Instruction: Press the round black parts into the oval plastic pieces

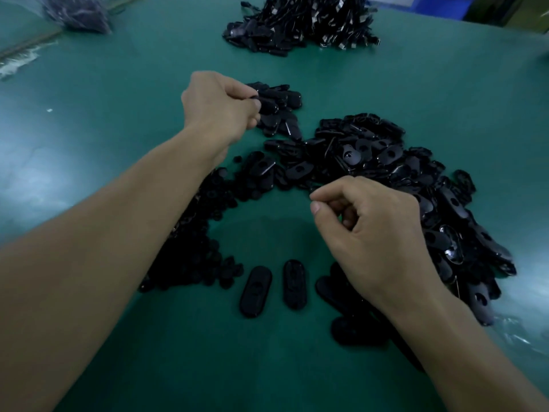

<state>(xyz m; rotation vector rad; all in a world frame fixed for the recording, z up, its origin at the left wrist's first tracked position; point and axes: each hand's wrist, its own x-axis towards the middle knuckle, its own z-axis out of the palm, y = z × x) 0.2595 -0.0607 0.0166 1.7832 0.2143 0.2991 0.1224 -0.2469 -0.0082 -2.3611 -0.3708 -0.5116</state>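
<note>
The left hand (219, 105) reaches toward the far middle of the green table (124, 93), its fingers curled and its thumb and fingertips pinching a black oval piece (258, 99). That piece is at the near-left edge of a small heap of ovals (279, 111). It is mostly covered by the fingers, so which way its long axis runs cannot be told. The right hand (377, 233) hovers nearer the front edge, right of centre. Its fingers are curled in and its thumb tip meets the forefinger tip, with no part showing between them. Just left of its wrist, two loose ovals (256, 291) lie flat and side by side on the table. Their long axes run from the front edge toward the far edge, and the left one leans slightly to the right at its far end. A recessed seat is faintly visible in the top face of each. A third oval (325, 288) lies partly under the right hand. A pile of round black parts (193, 251) lies partly under the left forearm, toward the left front. A large heap of oval plastic pieces (416, 173), many showing a round hole, curves from the table's middle round behind the right hand toward the right edge, pointing every way. At the far edge lies a mound of black cables with metal ends (312, 22), and a clear bag of dark parts (77, 13) lies at the far left corner.
</note>
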